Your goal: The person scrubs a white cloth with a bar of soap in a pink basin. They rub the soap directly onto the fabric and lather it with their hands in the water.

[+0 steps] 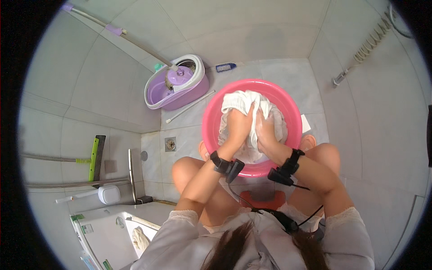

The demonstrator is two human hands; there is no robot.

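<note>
White bunched wet cloth (246, 104) is sitting inside the round pink plastic basin (211, 118), which is standing on the grey tiled floor (288, 76) between my knees.

Head view, the only one I'm getting:
- Left hand (239, 122) is gripping the cloth, fingers curled around a fold and pressing it together against the other hand.
- Right hand (264, 130) is doing the same, fingers closed on the cloth, knuckles touching the left hand. Both are pinching fabric, not spread.
- Cloth is spilling toward the far rim of the basin and over both sides of the hands; I'm not able to tell how much water is in there.
- Black wrist-worn devices (227, 165) are sitting on both wrists, with a thin black cable trailing from the right one toward my lap.
- I'm crouching over a low red stool (265, 198), just visible under the basin's near edge.
- Purple and white mop bucket (176, 83) is standing well apart to the far left, with a long mop handle (130, 41) leaning out of it toward the wall.
- Small blue scrubbing brush (225, 67) is lying by the far wall.
- Round metal floor drain (170, 144) is sitting left of the basin.
- Green-edged squeegee (95, 158) is leaning against the left wall.
- Coiled shower hose (371, 42) is hanging on the right wall.
</note>
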